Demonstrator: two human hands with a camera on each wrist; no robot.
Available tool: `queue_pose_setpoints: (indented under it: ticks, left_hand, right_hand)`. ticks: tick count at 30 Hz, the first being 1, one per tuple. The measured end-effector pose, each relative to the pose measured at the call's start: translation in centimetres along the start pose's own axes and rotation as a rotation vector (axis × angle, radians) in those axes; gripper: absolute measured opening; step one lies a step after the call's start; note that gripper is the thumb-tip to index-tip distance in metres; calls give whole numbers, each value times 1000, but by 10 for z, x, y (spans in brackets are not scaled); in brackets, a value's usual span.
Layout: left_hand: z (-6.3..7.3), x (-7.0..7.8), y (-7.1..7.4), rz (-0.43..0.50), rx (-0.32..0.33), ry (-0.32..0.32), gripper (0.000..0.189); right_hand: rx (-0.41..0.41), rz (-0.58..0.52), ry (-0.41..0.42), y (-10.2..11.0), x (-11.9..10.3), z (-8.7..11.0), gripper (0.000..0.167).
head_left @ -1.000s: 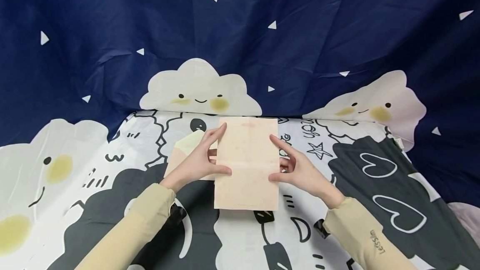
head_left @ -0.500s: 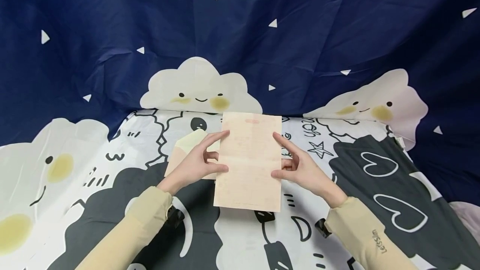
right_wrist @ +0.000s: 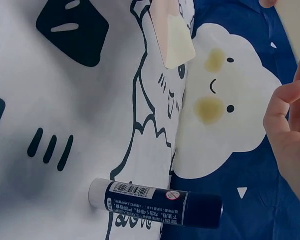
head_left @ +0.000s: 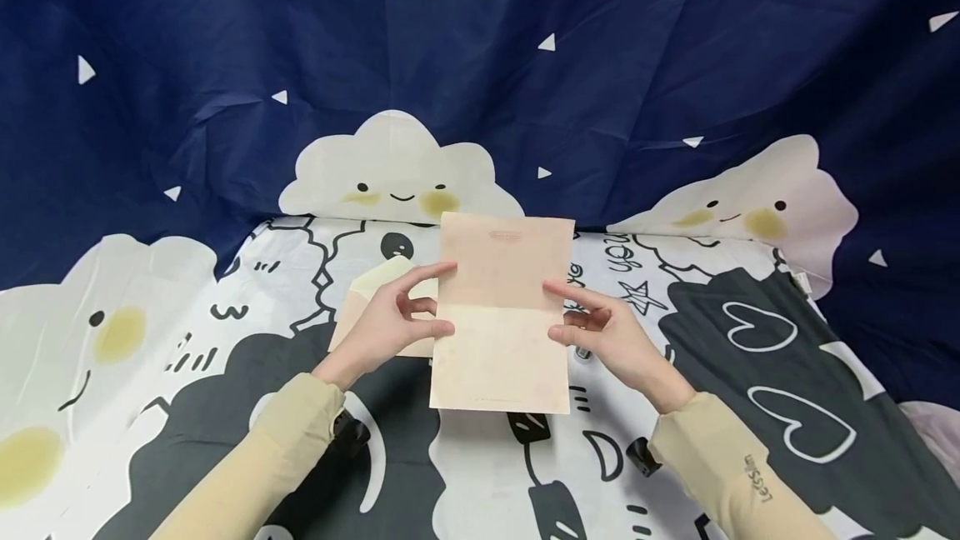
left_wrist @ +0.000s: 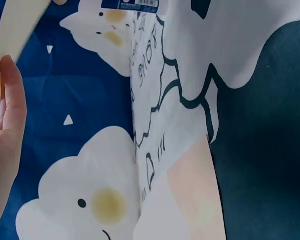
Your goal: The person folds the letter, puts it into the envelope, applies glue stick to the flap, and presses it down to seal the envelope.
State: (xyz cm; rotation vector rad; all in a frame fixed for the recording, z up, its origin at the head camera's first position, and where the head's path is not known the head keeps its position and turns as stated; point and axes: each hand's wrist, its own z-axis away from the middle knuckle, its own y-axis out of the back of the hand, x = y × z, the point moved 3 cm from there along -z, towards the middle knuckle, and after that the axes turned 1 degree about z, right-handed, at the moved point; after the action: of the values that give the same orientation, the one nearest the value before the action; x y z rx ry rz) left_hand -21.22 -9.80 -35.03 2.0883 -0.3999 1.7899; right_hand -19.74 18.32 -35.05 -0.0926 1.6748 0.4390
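Note:
A pale pink sheet of letter paper point(head_left: 501, 273), creased across its middle, is held up by its two side edges above the cloth. My left hand point(head_left: 378, 323) pinches the left edge, thumb in front. On the right edge, my right hand point(head_left: 613, 342) grips with thumb and forefinger in front and the other fingers behind. The half above the crease looks darker than the lower half. Behind my left hand lies a pink envelope point(head_left: 351, 317) with its cream flap raised, partly hidden by hand and paper.
A glue stick point(right_wrist: 150, 201) with a dark blue cap lies on the cloth, mostly hidden behind my right hand in the head view. The printed cloth point(head_left: 480, 482) spreads beneath, and a navy curtain point(head_left: 480, 40) with clouds hangs behind.
The paper has risen slightly and shifted a little to the right, and its tilt has changed. Its middle crease shows more sharply. Both hands keep their hold; the envelope stays put.

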Motion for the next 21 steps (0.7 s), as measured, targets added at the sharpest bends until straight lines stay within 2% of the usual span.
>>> queue_pose_setpoints:
  ticks: [3, 7, 12, 16, 19, 21]
  left_hand:
    - [0, 0, 1, -22, 16, -3, 69]
    - [1, 1, 3, -24, 37, -6, 63]
    - [4, 1, 5, 2, 65, -3, 50]
    - [5, 1, 5, 40, 76, -11, 33]
    - [6, 1, 5, 72, 83, -20, 33]
    - [6, 0, 5, 93, 81, -28, 35]
  right_hand:
    - [34, 10, -4, 1, 0, 0, 55]
    - [20, -7, 16, 2, -2, 1, 52]
    - [-27, -10, 113, 3, -7, 3, 45]
    - [-100, -154, 223, 3, -10, 4, 45]
    - [-152, -271, 283, 3, -11, 3, 42]
    - [-167, -307, 308, 3, -11, 3, 41]
